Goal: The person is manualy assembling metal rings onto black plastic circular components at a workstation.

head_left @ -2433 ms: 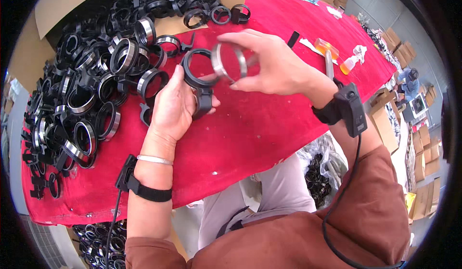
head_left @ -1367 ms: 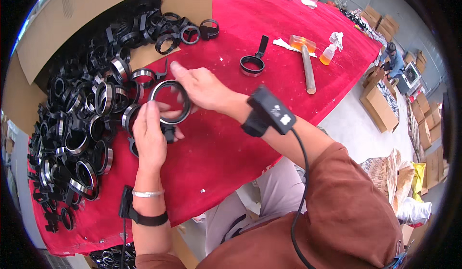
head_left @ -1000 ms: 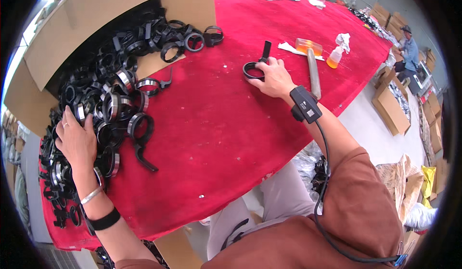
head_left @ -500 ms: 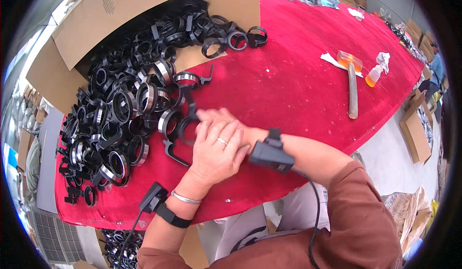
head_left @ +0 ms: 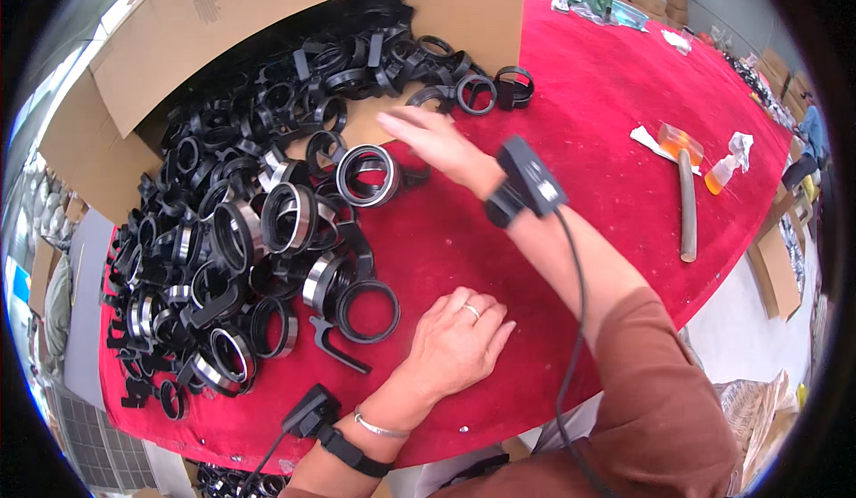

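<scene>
My right hand [head_left: 434, 148] reaches out over the red cloth with its fingers stretched and open, slightly blurred. It is empty, just above and beside a black ring with a silver metal band [head_left: 389, 177]. Palm down on the cloth, my left hand [head_left: 456, 342] has its fingers curled in; nothing shows sticking out of it. Left of this hand lie a plain black ring [head_left: 395, 312] and a black hooked piece [head_left: 336, 348]. Farther left spreads a large pile of black ring parts [head_left: 207, 306], several with silver bands.
A cardboard box [head_left: 468, 16] on its side holds more rings at the far left. On the red cloth [head_left: 571, 230], to the right, are a grey rod-like handle [head_left: 687, 208], an orange block [head_left: 680, 141] and a small bottle of orange liquid [head_left: 719, 175]. A person [head_left: 807, 141] stands far right.
My hands, together before, have come apart. My right hand has moved away and up toward the banded ring, while the left stays low on the cloth. The whole view has shifted a little.
</scene>
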Action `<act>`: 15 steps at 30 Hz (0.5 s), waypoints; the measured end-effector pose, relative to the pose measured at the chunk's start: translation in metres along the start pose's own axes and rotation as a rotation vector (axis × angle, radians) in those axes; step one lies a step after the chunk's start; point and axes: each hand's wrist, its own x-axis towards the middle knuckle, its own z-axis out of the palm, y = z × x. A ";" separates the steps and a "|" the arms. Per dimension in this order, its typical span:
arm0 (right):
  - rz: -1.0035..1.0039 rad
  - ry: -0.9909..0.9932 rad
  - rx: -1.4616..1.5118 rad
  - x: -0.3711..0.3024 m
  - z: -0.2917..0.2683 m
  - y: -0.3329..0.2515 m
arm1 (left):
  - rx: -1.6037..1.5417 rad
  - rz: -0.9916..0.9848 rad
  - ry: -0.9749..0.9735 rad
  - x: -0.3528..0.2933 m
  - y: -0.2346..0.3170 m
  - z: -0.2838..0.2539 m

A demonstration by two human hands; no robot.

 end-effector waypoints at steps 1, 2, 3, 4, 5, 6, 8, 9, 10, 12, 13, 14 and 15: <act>-0.039 0.003 0.146 0.014 0.015 0.016 | -0.015 -0.002 -0.079 0.000 0.001 0.002; 0.032 -0.378 0.400 0.015 0.021 0.003 | -0.022 -0.004 -0.059 0.000 -0.001 0.003; -0.004 -0.427 0.627 0.018 0.044 0.007 | -0.036 0.007 -0.059 0.001 -0.001 0.004; 0.163 -0.387 0.666 0.013 0.059 -0.012 | -0.014 -0.044 -0.063 -0.001 0.000 -0.005; 0.188 -0.403 0.757 0.015 0.071 -0.009 | -0.016 -0.084 -0.070 -0.001 0.001 -0.006; 0.285 -0.440 0.772 0.009 0.070 -0.018 | -0.024 -0.082 -0.067 -0.001 0.001 -0.006; 0.350 -0.488 0.801 -0.001 0.064 -0.028 | -0.020 -0.123 -0.088 0.001 0.002 -0.005; 0.349 -0.477 0.794 0.004 0.060 -0.021 | -0.029 -0.113 -0.087 0.001 0.003 -0.004; 0.178 -0.348 0.467 0.013 0.055 -0.009 | -0.041 -0.134 -0.088 0.001 0.004 -0.002; -0.012 -0.161 -0.389 0.020 0.021 -0.036 | -0.047 -0.164 -0.084 0.001 0.003 -0.001; -0.142 0.149 -0.466 0.032 0.022 -0.022 | -0.032 -0.185 -0.091 -0.001 0.001 -0.002; -0.372 0.333 -0.586 0.054 0.009 -0.002 | -0.022 -0.189 -0.097 0.000 0.004 -0.001; -0.431 0.396 -0.756 0.069 -0.010 0.006 | -0.021 -0.184 -0.093 0.002 0.006 -0.001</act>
